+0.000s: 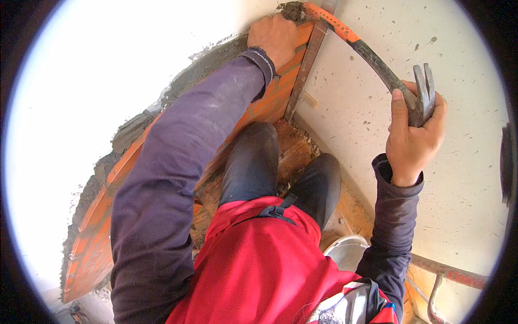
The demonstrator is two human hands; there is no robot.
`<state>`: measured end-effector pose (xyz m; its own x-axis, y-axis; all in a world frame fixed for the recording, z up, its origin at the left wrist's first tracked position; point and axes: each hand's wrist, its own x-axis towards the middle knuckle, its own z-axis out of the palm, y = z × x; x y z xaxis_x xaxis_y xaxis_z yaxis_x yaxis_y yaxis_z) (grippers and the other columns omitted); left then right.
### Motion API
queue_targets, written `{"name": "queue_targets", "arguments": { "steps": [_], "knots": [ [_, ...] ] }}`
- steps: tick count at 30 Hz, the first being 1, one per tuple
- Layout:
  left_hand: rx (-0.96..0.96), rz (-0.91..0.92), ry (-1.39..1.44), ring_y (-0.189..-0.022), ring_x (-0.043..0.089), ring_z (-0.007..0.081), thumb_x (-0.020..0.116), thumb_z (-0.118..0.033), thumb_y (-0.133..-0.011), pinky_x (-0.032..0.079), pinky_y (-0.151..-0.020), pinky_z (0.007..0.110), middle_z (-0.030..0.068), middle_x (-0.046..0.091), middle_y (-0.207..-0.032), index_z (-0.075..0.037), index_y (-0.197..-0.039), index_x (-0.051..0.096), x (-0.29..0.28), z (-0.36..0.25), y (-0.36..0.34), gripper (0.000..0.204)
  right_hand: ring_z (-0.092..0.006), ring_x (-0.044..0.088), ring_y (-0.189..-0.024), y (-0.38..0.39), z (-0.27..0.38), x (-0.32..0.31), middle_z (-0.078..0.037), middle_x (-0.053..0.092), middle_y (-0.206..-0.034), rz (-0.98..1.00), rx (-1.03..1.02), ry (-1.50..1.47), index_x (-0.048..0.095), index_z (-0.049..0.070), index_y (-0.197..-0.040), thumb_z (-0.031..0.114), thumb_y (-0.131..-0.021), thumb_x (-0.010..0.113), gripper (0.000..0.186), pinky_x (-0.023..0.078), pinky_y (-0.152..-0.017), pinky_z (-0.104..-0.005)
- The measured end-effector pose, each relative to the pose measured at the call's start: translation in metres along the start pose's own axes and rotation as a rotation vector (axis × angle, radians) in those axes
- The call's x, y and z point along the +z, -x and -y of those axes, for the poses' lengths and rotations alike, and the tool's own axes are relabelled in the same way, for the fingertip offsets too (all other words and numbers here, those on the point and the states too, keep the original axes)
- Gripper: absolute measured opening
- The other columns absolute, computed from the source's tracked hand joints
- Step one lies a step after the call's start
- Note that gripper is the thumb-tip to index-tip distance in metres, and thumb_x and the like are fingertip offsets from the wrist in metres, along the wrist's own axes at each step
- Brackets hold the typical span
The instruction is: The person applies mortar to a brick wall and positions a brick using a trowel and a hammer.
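My right hand grips a claw hammer close around its metal head, with the claw sticking up beyond the fingers. The hammer's black and orange handle runs up and left. Its orange end meets a lump of dark mortar at the far corner of the brick wall. Right beside that lump, my left hand rests at the wall's top edge, its fingers curled over. Whatever those fingers hold, if anything, is hidden. Grey mortar lies along the wall's top.
A narrow upright bar stands at the brick wall's far end. To the right rises a pale, mortar-spattered wall. A white bucket sits beside my right forearm, and a rusty metal pipe frame is at lower right. Rubble lies around my legs.
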<state>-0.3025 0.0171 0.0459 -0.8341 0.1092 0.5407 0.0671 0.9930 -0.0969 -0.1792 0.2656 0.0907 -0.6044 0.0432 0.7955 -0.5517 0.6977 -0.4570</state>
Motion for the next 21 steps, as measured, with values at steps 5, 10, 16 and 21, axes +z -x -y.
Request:
{"name": "queue_targets", "arguments": {
  "steps": [5, 10, 16, 21],
  "knots": [
    [-0.013, -0.010, 0.023, -0.087, 0.069, 0.0357, 0.066, -0.019, -0.079, 0.057, -0.072, 0.046, 0.0190, 0.069, -0.090, -0.004, -0.081, 0.073, 0.001, 0.000, -0.002, 0.017, -0.0188, 0.065, -0.068, -0.002, 0.006, -0.002, -0.011, 0.071, -0.087, 0.021, -0.029, 0.032, 0.058, 0.000, -0.105, 0.012, -0.084, 0.074, 0.029, 0.051, -0.065, -0.0307],
    [0.016, 0.017, -0.001, -0.090, 0.070, 0.0298, 0.064, -0.015, -0.081, 0.058, -0.072, 0.043, 0.0155, 0.070, -0.094, -0.007, -0.087, 0.075, 0.002, 0.001, -0.001, 0.015, -0.0203, 0.065, -0.069, -0.003, 0.010, -0.002, -0.013, 0.070, -0.086, 0.041, -0.034, 0.097, 0.058, -0.001, -0.105, 0.013, -0.083, 0.075, 0.030, 0.050, -0.066, -0.0312],
    [0.006, -0.002, 0.033, -0.090, 0.070, 0.0301, 0.065, -0.016, -0.082, 0.057, -0.073, 0.042, 0.0139, 0.069, -0.092, -0.007, -0.088, 0.074, 0.008, 0.002, -0.001, 0.014, -0.0222, 0.066, -0.071, -0.001, 0.015, -0.004, -0.014, 0.070, -0.087, 0.072, -0.015, 0.122, 0.059, -0.001, -0.105, 0.013, -0.083, 0.074, 0.030, 0.051, -0.067, -0.0315],
    [-0.053, 0.190, 0.076, -0.091, 0.069, 0.0294, 0.069, -0.017, -0.081, 0.057, -0.072, 0.038, 0.0147, 0.071, -0.096, -0.004, -0.090, 0.074, -0.018, -0.004, -0.005, 0.016, -0.0210, 0.066, -0.070, 0.001, 0.011, -0.001, -0.013, 0.070, -0.085, 0.054, -0.069, 0.138, 0.059, -0.001, -0.105, 0.013, -0.084, 0.074, 0.029, 0.051, -0.066, -0.0308]
  ]
}}
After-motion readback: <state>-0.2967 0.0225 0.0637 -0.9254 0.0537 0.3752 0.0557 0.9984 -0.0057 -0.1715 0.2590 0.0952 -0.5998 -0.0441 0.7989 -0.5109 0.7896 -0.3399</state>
